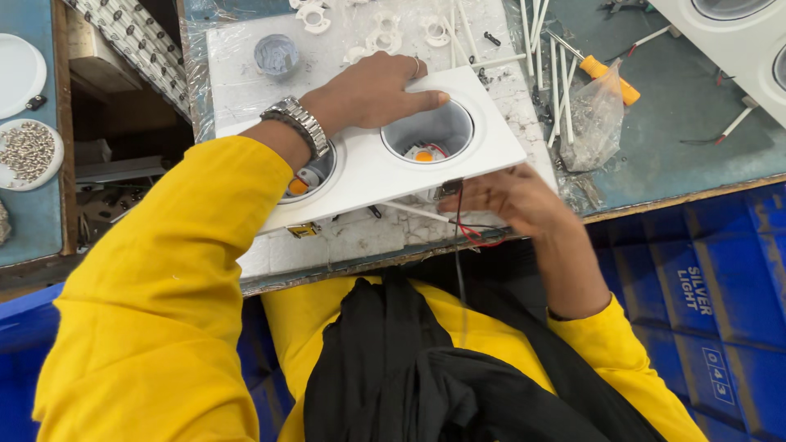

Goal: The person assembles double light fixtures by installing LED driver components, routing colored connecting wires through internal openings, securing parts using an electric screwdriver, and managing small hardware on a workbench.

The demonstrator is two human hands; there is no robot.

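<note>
So you're pinning that white rectangular twin-hole downlight housing (393, 164) flat with your left hand (372, 90), palm down across the top edge in the middle of the frame, fingers spread toward the right-hand round opening (427, 131). That grip isn't wrapping anything, it's just pressing down, and to me that's what's keeping the housing from sliding on the plastic-wrapped white foam pad (237, 82) while the other hand is working.

Your right hand (512, 200) is sitting at the lower right edge of the housing, just right of centre in the frame, fingers curled in at the thin red and black wires (473, 233) coming out by the small metal clip (448, 190). It's blurry there, so I can't tell if you're actually pinching the wires or just touching them.

The housing is lying angled, overhanging the pad's near edge a bit, which is leaving the wires free to hang off the front of the counter (696, 131) toward your lap.

Rest of the stuff is parked out of the way:
- orange-handled screwdriver (610, 79) and white rods (553, 74) at upper right
- small round white plastic rings (383, 37) along the top
- a white dish of little silvery screws (29, 151) at far left
</note>
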